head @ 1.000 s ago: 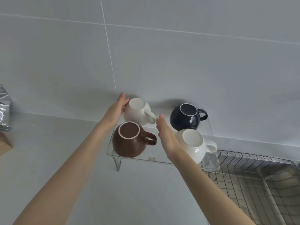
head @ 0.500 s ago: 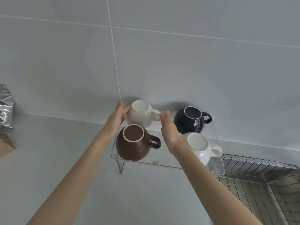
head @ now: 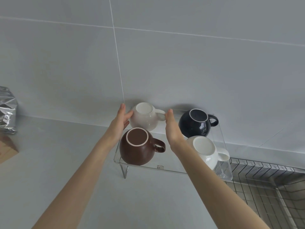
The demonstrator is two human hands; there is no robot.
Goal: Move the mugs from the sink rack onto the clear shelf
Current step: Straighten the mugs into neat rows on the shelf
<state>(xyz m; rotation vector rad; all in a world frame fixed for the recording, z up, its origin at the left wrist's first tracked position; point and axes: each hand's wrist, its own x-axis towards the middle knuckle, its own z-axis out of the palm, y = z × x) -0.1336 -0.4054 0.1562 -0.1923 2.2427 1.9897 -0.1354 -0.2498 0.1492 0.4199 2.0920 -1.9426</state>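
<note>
Several round mugs stand upside down on the clear shelf (head: 166, 169) against the wall. An off-white mug (head: 146, 120) is at the back left and a brown mug (head: 137, 148) at the front left. At the back right is a black mug (head: 196, 125), with a white mug (head: 206, 152) in front of it. My left hand (head: 119, 123) lies flat against the off-white mug's left side, fingers straight. My right hand (head: 172, 129) is flat too, its fingertips at that mug's handle. Neither hand wraps around the mug.
The wire sink rack (head: 264, 187) sits low at the right, beside the shelf; no mugs show in its visible part. A crumpled silver foil bag (head: 6, 111) and a brown wooden thing (head: 7, 149) stand at the far left on the grey counter (head: 49, 171).
My right hand has moved up and back from beside the brown mug's handle to the off-white mug's handle. My left hand stays on that mug's left side.
</note>
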